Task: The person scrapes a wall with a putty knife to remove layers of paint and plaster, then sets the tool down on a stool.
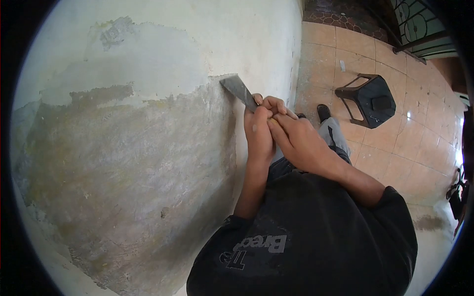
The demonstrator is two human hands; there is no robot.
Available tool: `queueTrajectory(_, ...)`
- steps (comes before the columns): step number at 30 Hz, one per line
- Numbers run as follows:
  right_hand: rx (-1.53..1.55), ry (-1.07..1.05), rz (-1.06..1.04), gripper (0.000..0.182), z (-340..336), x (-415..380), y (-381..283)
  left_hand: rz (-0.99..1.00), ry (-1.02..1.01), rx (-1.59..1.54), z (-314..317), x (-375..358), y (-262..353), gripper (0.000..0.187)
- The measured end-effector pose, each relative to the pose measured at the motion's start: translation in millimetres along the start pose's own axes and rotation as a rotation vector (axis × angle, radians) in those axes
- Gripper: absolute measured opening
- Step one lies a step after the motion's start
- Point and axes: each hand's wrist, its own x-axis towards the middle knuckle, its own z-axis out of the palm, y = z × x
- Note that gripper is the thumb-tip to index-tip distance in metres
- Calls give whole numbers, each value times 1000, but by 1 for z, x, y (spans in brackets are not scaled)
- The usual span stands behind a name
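A scraper with a flat, wide metal blade points up and to the left, its blade edge against the wall at the top border of a bare grey patch. My left hand is closed round it just behind the blade. Close beside it, my right hand wraps the handle, and the two hands touch. Fingers hide most of the handle. Above the blade, pale paint still covers the wall, with a rough edge where it meets the grey.
A black plastic stool lies tipped on the tiled floor to the right. My shoe stands near its legs. A small pale scrap lies on the tiles, and a metal railing is at the upper right.
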Motion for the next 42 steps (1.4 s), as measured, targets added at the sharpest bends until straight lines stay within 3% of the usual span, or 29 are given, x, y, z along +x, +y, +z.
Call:
queueTrajectory(2, 35, -23, 47, 27, -1, 2, 1, -12, 29, 27, -1, 2, 1, 20)
queueTrajectory(7, 42, -70, -117, 28, -11, -6, -3, -25, 127, 41, 4, -8, -1, 22)
queueTrajectory(10, 161, -36, -45, 27, -3, 5, 5, -47, 108, 25, 1, 7, 4, 22)
queueTrajectory(14, 135, -33, -107, 28, -13, 0, 1, -4, 126, -22, 9, -4, 0, 22)
queueTrajectory(20, 177, -133, -3, 28, -15, -1, -3, 26, 198, 13, 16, -6, 1, 23)
queueTrajectory(22, 93, -45, -177, 28, -15, 0, 2, 48, 187, -28, 17, -5, -1, 23)
queueTrajectory(23, 93, -47, -176, 28, -14, 2, 2, 16, 119, 6, 10, -3, 4, 24)
queueTrajectory(25, 140, -139, 42, 29, -9, 5, -1, 12, 163, 14, 10, -2, 5, 24)
queueTrajectory(29, 155, -87, -89, 30, -14, 6, -2, 30, 165, 13, 9, 2, 7, 24)
queueTrajectory(35, 164, -106, 16, 31, -13, 7, 0, 40, 197, 7, 10, -1, 3, 22)
queueTrajectory(37, 126, -10, -211, 32, -11, 9, 3, 46, 192, 22, 10, 3, 5, 18)
queueTrajectory(40, 177, -92, -21, 32, -12, 12, -2, 44, 183, 7, 9, 10, 8, 20)
queueTrajectory(42, 137, -68, -62, 31, -7, 3, 2, 53, 181, 8, 7, 4, 6, 22)
